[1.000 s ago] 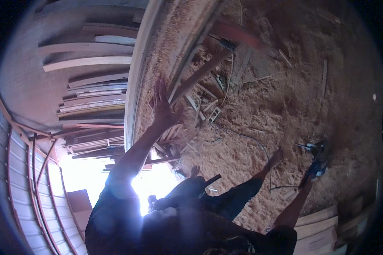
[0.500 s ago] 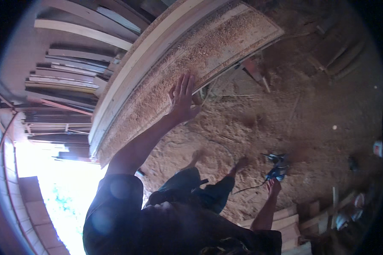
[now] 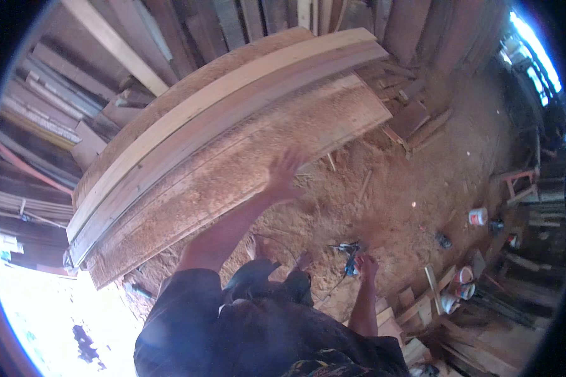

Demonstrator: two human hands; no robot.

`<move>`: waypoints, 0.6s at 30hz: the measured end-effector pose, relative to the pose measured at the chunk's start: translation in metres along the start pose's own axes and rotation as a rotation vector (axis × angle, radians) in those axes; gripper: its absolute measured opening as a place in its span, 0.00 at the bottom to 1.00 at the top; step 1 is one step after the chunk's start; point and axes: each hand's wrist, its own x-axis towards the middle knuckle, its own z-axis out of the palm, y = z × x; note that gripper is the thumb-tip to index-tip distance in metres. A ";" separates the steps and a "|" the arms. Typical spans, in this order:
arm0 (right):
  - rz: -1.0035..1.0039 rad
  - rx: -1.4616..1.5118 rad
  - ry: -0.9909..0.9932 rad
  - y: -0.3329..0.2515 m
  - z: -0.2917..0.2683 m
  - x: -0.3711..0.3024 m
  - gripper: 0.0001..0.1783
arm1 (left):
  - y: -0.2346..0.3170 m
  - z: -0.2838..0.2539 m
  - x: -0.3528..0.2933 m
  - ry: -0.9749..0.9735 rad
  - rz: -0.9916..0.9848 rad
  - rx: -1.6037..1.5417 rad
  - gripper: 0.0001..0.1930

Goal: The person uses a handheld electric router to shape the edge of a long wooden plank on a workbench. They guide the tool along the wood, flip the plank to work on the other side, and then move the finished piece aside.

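Left hand [image 3: 285,171]: fingers spread, holding nothing, by sawdust-covered bench [image 3: 333,116] | Right hand [image 3: 366,267]: fingers curled on power tool [image 3: 349,264] | Risk: trailing cord [image 3: 331,292] could snag underfoot, causing a stumble

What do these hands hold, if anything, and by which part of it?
The right hand holds a dark corded power tool, seemingly by its body; the exact grip is unclear. The open left hand, at the sawdust-covered board, holds nothing.

Head-worn fisheye (left of pair) faces down; left hand [image 3: 285,171], right hand [image 3: 366,266] near.
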 end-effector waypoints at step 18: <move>-0.796 -0.305 -0.639 -0.222 0.405 -0.200 0.18 | -0.200 -0.105 -0.403 1.153 -1.025 -0.650 0.32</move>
